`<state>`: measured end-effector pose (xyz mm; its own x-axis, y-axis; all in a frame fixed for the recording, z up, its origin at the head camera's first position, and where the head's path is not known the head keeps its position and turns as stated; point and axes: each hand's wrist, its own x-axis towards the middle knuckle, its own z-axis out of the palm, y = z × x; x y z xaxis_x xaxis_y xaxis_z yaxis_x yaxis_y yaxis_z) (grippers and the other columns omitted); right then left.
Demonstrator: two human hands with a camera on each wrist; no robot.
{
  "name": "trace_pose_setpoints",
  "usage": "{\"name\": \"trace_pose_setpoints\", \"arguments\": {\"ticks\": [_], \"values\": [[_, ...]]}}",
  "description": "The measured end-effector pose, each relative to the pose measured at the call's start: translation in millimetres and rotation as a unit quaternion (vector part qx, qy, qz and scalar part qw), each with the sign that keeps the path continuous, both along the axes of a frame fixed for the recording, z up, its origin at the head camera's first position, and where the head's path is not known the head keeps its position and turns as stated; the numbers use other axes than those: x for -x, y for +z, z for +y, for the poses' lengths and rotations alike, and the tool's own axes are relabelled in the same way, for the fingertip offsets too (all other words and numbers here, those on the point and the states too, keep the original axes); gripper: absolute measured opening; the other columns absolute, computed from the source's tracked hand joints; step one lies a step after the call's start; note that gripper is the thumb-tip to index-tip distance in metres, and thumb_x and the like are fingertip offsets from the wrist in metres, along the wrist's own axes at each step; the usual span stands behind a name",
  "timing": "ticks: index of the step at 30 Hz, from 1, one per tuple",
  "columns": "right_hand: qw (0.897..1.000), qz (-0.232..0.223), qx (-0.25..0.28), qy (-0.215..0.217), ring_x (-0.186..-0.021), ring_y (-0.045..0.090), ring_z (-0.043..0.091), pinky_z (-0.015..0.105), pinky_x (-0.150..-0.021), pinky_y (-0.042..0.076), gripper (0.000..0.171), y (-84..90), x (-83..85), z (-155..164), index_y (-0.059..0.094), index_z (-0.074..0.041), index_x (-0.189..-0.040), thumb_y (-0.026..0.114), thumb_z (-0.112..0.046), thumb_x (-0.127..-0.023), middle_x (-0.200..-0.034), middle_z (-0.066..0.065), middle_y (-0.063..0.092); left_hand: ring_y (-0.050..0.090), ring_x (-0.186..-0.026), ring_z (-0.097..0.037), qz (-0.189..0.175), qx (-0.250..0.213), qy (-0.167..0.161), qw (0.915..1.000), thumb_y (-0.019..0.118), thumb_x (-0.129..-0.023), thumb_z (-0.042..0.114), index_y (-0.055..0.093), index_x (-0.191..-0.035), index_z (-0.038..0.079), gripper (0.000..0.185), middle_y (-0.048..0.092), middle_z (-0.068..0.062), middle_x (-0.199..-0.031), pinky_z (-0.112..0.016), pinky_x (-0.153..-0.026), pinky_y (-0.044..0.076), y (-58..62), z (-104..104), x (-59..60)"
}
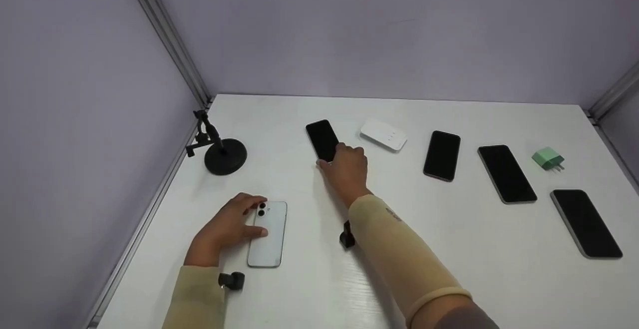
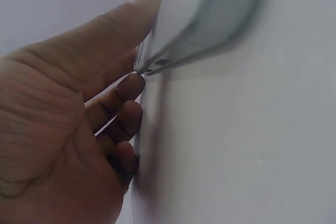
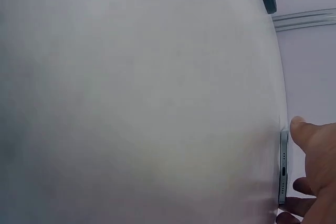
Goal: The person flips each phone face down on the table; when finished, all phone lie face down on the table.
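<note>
A white smartphone (image 1: pixel 272 246) lies back up on the table, its two camera lenses at the upper left. My left hand (image 1: pixel 227 226) holds it by the upper left part, thumb over the back and index finger at the top edge. In the left wrist view the thumb and fingertips bracket the phone's corner (image 2: pixel 226 19). Farther back, my right hand (image 1: pixel 348 169) grips the near end of a black-screened smartphone (image 1: pixel 321 137), which lies screen up. The right wrist view shows that phone's port edge (image 3: pixel 284 169) between thumb and fingers.
A black stand with a round base (image 1: pixel 225 157) is at the back left. Right of the right hand are a white rounded box-like device (image 1: pixel 384 134), black-screened phones (image 1: pixel 442 155), (image 1: pixel 506 174), (image 1: pixel 586 224) and a green plug charger (image 1: pixel 547 158). Walls border the white table (image 1: pixel 309 294).
</note>
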<state>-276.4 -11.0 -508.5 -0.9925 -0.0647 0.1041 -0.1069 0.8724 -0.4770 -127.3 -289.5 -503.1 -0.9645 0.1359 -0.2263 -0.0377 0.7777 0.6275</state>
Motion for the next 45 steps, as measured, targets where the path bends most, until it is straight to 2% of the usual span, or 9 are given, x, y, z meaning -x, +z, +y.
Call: {"name": "trace_pose_setpoints", "arguments": {"ticks": [7, 11, 16, 20, 27, 35, 45], "values": [[0.996, 0.018, -0.084, 0.029, -0.121, 0.062, 0.041, 0.053, -0.103, 0.051, 0.055, 10.2, -2.4, -6.2, 0.065, -0.001, -0.141, 0.068, -0.044, -0.107, -0.128, 0.022, 0.073, 0.055, -0.14, -0.032, 0.01, -0.001, -0.004, 0.9999, 0.092, -0.09, 0.026, 0.057, -0.158, 0.018, 0.077, 0.057, -0.008, -0.149, -0.055, -0.12, 0.043, 3.4, -3.9, -0.6], [0.995, 0.025, -0.091, 0.026, -0.12, 0.061, 0.041, 0.053, -0.103, 0.05, 0.049, 11.7, -7.5, -3.7, 0.065, -0.002, -0.139, 0.066, -0.038, -0.106, -0.125, 0.024, 0.072, 0.055, -0.142, -0.033, 0.012, -0.011, -0.011, 0.9998, 0.092, -0.09, 0.025, 0.057, -0.158, 0.016, 0.077, 0.057, -0.01, -0.15, -0.056, -0.12, 0.043, 4.0, -4.0, 1.1], [0.997, 0.023, -0.07, 0.012, -0.117, 0.06, 0.041, 0.053, -0.102, 0.05, 0.051, 8.2, -23.0, 1.7, 0.062, 0.003, -0.131, 0.069, -0.037, -0.101, -0.122, 0.024, 0.066, 0.055, -0.14, -0.033, 0.007, -0.01, -0.019, 0.9997, 0.092, -0.09, 0.026, 0.056, -0.158, 0.015, 0.078, 0.057, -0.011, -0.148, -0.056, -0.12, 0.043, 6.1, -4.6, 4.3], [0.998, 0.013, -0.061, 0.016, -0.115, 0.059, 0.039, 0.052, -0.102, 0.05, 0.058, 9.2, -39.4, 3.0, 0.06, 0.004, -0.131, 0.072, -0.043, -0.099, -0.121, 0.022, 0.063, 0.054, -0.141, -0.033, 0.003, -0.008, -0.023, 0.9997, 0.091, -0.091, 0.027, 0.055, -0.159, 0.016, 0.078, 0.056, -0.01, -0.149, -0.056, -0.12, 0.043, 9.0, -7.4, 6.2], [0.996, 0.009, -0.081, 0.043, -0.111, 0.059, 0.038, 0.051, -0.098, 0.051, 0.067, 11.4, -69.0, -0.6, 0.06, 0.006, -0.128, 0.075, -0.051, -0.096, -0.117, 0.021, 0.064, 0.053, -0.142, -0.037, 0.006, -0.006, -0.025, 0.9997, 0.091, -0.092, 0.028, 0.054, -0.159, 0.014, 0.078, 0.055, -0.013, -0.152, -0.058, -0.119, 0.043, 12.0, -10.8, 6.2], [0.991, 0.051, -0.11, 0.052, -0.097, 0.06, 0.035, 0.049, -0.084, 0.052, 0.065, 7.5, -113.3, 7.9, 0.062, 0.005, -0.113, 0.078, -0.054, -0.091, -0.103, 0.018, 0.065, 0.052, -0.144, -0.036, 0.0, 0.004, -0.029, 0.9996, 0.09, -0.092, 0.029, 0.053, -0.16, 0.014, 0.079, 0.054, -0.013, -0.154, -0.059, -0.119, 0.042, 11.0, -9.2, 11.5], [0.99, 0.053, -0.118, 0.057, -0.088, 0.054, 0.032, 0.046, -0.077, 0.045, 0.063, 6.9, -169.0, 12.3, 0.062, 0.003, -0.104, 0.081, -0.054, -0.087, -0.091, 0.012, 0.058, 0.053, -0.142, -0.036, -0.002, 0.009, -0.038, 0.9992, 0.09, -0.092, 0.03, 0.053, -0.16, 0.014, 0.079, 0.055, -0.012, -0.154, -0.059, -0.12, 0.042, 7.2, -15.2, 17.6]]}}
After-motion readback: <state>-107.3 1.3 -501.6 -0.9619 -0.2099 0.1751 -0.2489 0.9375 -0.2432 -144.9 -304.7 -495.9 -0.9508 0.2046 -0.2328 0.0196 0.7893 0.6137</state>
